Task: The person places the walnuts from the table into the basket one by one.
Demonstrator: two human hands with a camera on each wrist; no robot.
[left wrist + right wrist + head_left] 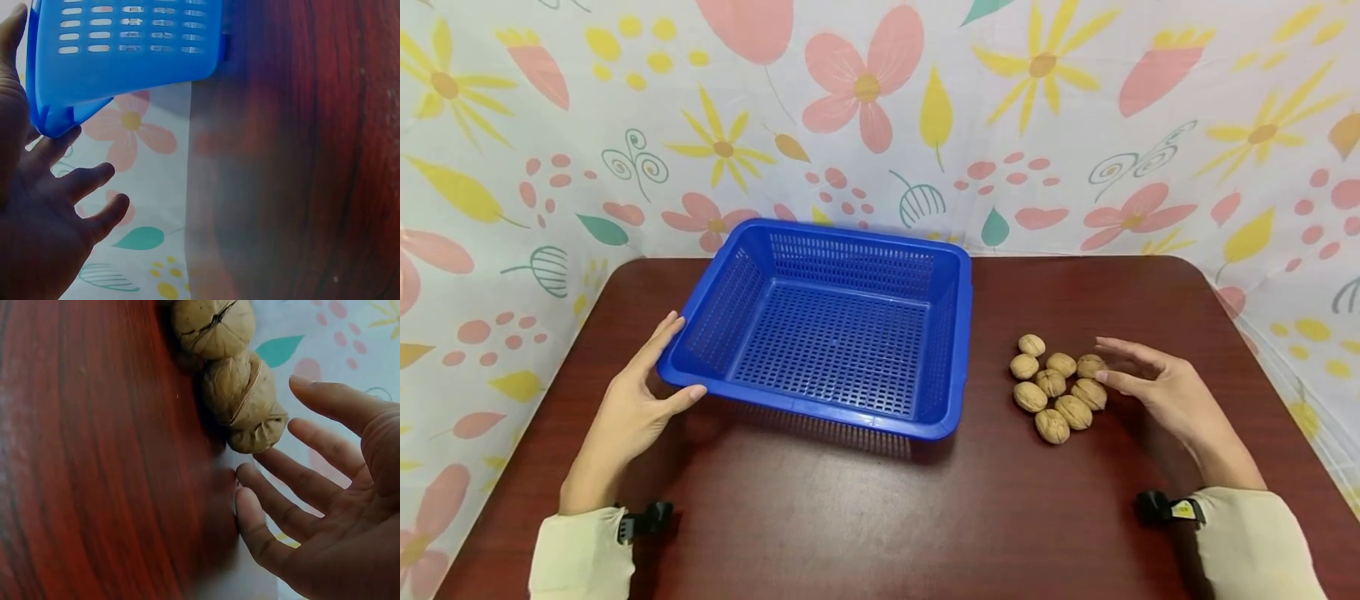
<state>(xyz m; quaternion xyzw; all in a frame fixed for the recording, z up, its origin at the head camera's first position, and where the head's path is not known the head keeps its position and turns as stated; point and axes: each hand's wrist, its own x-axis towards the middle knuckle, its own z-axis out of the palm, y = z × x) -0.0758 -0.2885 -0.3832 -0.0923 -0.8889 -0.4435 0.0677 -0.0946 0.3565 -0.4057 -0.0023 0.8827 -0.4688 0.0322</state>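
A blue plastic basket (831, 342) with slotted walls stands left of the middle of the table, and I see nothing inside it. My left hand (636, 408) is at its near left corner, thumb by the front rim and fingers along the left rim. In the left wrist view that hand's fingers are spread and mostly straight beside the blue basket (137, 69). Several walnuts (1051, 383) lie grouped on the right. Beside them my right hand (1172, 400) reaches in from the right, fingers apart. The right wrist view shows nothing gripped near the walnuts (240, 390).
The dark red-brown wooden table (880, 508) carries the basket and walnuts. Behind it hangs a white cloth (880, 192) with printed flowers and leaves. Black straps (643, 521) with small devices are worn at both wrists.
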